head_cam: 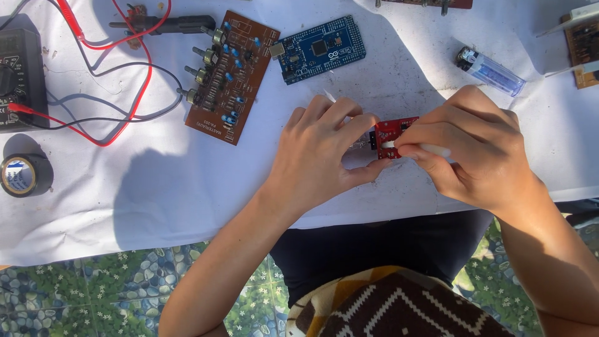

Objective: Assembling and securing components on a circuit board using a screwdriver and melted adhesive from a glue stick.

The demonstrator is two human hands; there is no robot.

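A small red circuit board point(390, 133) lies between my two hands over the white cloth point(187, 181). My left hand point(321, 153) pinches its left edge with thumb and fingers. My right hand point(471, 146) holds a thin white stick-like tool point(430, 150), whose tip rests against the red board. A white pointed tip point(329, 96) shows above my left fingers. Most of the red board is hidden by my fingers.
On the cloth lie a brown circuit board with knobs point(228, 75), a blue microcontroller board point(319, 48), a clear blue lighter point(490, 70), a black multimeter point(22, 78) with red and black leads point(118, 106), a black tape roll point(25, 175) and another board point(583, 47) at right.
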